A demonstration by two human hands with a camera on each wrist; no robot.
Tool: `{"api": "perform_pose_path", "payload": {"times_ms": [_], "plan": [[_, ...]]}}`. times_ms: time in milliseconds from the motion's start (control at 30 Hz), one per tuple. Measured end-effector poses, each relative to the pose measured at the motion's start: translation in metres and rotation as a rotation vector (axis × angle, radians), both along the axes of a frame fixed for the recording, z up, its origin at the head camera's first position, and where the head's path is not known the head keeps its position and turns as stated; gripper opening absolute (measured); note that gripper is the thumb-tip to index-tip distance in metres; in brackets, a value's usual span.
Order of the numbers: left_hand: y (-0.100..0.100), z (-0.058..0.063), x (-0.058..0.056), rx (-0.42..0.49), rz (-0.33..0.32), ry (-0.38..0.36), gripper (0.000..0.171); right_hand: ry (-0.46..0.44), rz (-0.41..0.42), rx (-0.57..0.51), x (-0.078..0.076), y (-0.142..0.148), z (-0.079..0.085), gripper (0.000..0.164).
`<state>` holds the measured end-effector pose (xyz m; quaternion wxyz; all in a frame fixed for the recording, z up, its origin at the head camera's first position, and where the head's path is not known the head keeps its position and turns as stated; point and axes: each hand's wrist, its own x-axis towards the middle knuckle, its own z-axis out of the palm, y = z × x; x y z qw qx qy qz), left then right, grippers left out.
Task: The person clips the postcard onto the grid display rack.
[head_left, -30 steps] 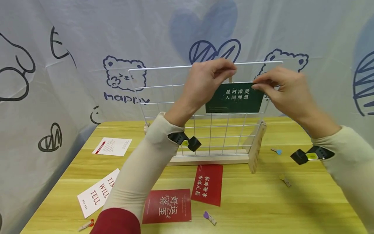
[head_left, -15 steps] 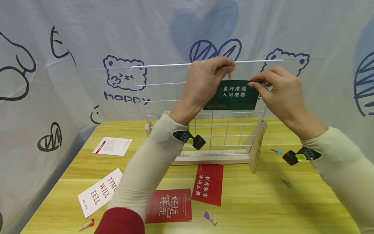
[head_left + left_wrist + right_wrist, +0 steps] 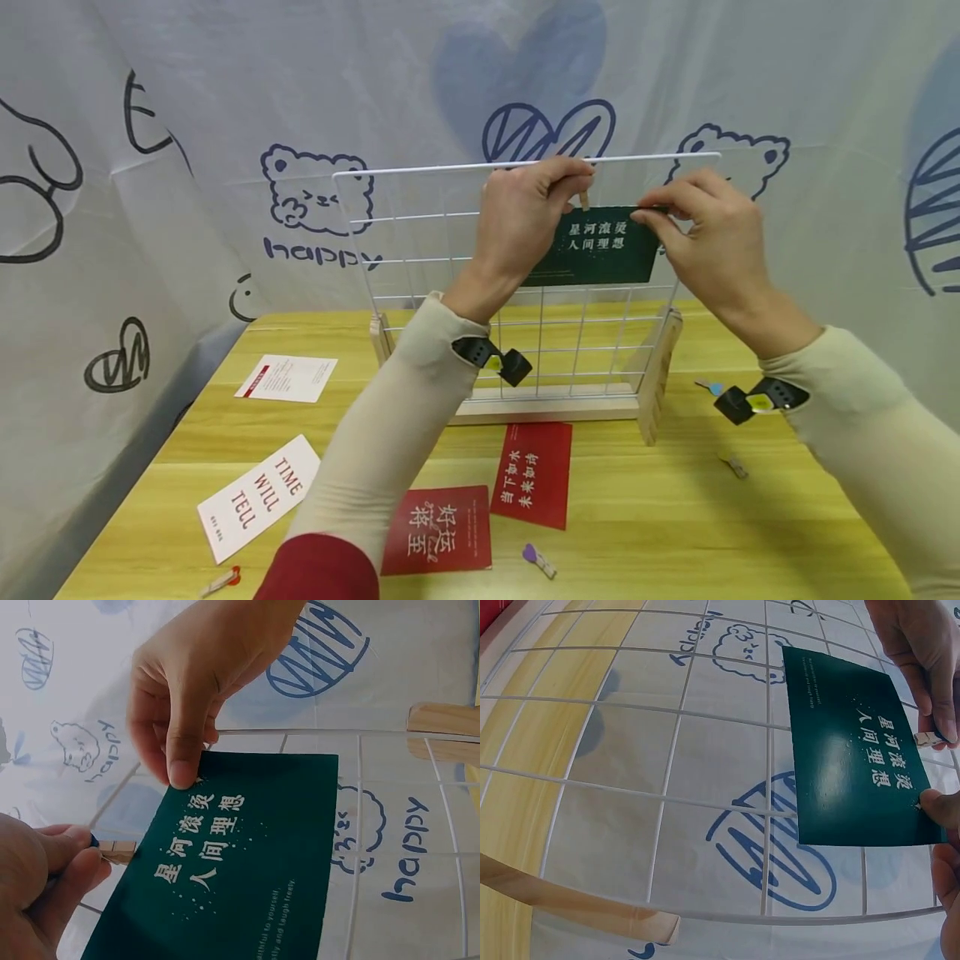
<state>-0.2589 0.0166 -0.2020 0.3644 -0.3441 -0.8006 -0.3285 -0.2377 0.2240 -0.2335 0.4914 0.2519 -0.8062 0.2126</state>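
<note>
My left hand (image 3: 525, 208) pinches a small wooden clothespin (image 3: 118, 850) between thumb and fingers, its tip at the top edge of a dark green card (image 3: 600, 260) with white Chinese lettering. A bit of dark blue shows at the clothespin's pinched end. My right hand (image 3: 712, 233) holds the card's upper right corner between thumb and fingers. Lettering outward, the card lies in front of the upper part of a white wire grid rack (image 3: 420, 170). In the head view my left hand covers the card's upper left corner.
Below the rack's wooden base (image 3: 547, 408) lie a red card (image 3: 536, 475) and a darker red one (image 3: 442, 529). Two white cards (image 3: 258, 498) are at the left. Clothespins with purple (image 3: 538, 561), yellow (image 3: 733, 465), blue (image 3: 709, 387) and red (image 3: 221, 581) ends lie around the table.
Both hands and the green card have shifted slightly left, the right hand most. The clothespin's tip has come down to the card's top edge.
</note>
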Motion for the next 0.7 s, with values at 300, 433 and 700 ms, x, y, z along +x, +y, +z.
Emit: {"api": "perform_pose_path", "payload": {"times_ms": [300,433,700], "plan": [[0.005,0.001,0.002,0.014,0.043,-0.051,0.021,-0.007,-0.013,-0.031,-0.001,-0.003,-0.001,0.012],[0.007,0.0,0.003,-0.002,0.07,-0.062,0.022,-0.008,-0.011,-0.036,-0.001,-0.003,-0.002,0.011],[0.011,0.001,0.004,-0.018,0.131,-0.11,0.021,-0.007,-0.011,-0.061,-0.002,-0.005,-0.003,0.009]]}}
